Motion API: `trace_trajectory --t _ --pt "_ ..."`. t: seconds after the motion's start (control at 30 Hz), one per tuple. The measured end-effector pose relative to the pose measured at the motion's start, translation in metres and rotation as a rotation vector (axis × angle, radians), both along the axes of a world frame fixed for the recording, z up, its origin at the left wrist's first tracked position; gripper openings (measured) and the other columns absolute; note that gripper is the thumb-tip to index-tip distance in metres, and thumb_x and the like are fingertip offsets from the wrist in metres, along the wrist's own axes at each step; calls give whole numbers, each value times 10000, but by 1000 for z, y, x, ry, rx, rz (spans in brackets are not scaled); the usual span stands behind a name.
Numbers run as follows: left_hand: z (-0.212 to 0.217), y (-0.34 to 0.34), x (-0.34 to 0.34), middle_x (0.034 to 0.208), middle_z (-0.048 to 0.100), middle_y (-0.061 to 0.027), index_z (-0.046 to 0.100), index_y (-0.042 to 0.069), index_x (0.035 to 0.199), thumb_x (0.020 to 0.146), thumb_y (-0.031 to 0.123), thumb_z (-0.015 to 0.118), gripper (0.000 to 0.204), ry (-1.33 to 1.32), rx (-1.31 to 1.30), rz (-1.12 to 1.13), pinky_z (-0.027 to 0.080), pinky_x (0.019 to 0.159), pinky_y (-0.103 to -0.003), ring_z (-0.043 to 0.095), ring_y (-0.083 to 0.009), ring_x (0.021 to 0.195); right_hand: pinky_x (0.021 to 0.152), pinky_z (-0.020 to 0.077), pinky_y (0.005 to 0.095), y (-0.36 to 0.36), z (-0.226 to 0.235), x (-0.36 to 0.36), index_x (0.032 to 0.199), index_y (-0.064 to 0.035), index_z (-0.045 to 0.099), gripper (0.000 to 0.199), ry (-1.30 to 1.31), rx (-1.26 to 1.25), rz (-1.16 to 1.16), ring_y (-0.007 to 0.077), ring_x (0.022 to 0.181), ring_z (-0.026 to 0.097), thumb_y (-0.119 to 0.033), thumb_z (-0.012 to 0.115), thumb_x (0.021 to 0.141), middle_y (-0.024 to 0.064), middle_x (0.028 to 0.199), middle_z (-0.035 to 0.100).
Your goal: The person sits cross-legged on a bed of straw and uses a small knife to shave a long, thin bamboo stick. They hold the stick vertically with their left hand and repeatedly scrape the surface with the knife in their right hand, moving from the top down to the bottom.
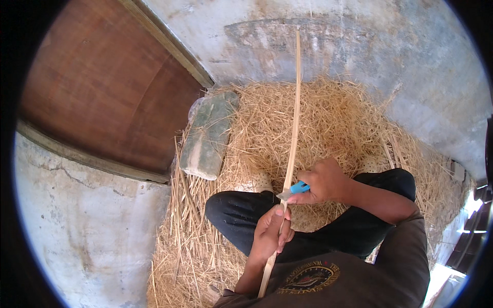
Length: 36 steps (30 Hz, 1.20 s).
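A long thin pale strip of cane or bamboo (294,118) runs from my lap up toward the wall. My left hand (270,233) grips its lower part, just above my crossed legs in dark trousers (233,215). My right hand (323,180) holds a small knife with a blue handle (298,188); its blade rests against the strip right above my left hand. I sit on a heap of dry straw (334,118).
A greenish flat stone block (208,134) lies on the straw to the left. A brown wooden door (102,87) fills the upper left. Grey concrete wall (370,46) stands behind; concrete floor (87,231) lies at left. Dark objects sit at the far right edge.
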<state>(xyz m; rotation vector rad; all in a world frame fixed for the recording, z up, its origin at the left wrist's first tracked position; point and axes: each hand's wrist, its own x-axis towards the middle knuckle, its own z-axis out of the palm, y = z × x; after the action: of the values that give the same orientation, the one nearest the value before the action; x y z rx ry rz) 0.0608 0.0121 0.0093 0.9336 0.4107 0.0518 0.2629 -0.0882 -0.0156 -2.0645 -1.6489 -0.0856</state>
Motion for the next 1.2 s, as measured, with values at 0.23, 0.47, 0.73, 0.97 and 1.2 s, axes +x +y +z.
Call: trace_trajectory --t 0.23,0.47,0.73,0.97,1.2 --pt "6 10 7 506 399 9 455 55 949 1042 262 333 258 66 431 -56 286 347 -198 317 -54 363 395 412 364 13 -9 15 571 -90 561 686 -142 179 9 252 382 536 -761 583 710 79 430 481" --pt "1 1 -16 496 374 7 436 56 939 1044 232 321 234 42 217 -50 284 381 -211 305 -65 354 386 393 366 13 -19 49 588 -113 585 647 65 -75 -235 252 368 503 -747 587 721 66 409 448" --pt "1 -3 -19 497 374 16 440 55 956 1044 238 323 234 55 244 -108 271 365 -203 308 -59 355 423 409 348 5 -7 87 677 -139 662 586 -123 -155 -336 211 434 528 -705 559 786 31 479 496" --pt "8 -28 -41 516 374 23 458 63 993 1034 210 367 178 176 239 -239 274 362 -199 324 -53 371 459 420 351 -13 2 169 705 -69 643 606 313 -23 -759 168 436 464 -585 427 937 23 479 463" --pt "15 -2 -12 507 410 24 493 33 1016 1038 216 361 227 97 439 -110 274 381 -186 346 -35 388 418 414 381 -13 9 16 624 -106 600 698 75 -75 -49 232 460 573 -778 487 775 74 525 562"
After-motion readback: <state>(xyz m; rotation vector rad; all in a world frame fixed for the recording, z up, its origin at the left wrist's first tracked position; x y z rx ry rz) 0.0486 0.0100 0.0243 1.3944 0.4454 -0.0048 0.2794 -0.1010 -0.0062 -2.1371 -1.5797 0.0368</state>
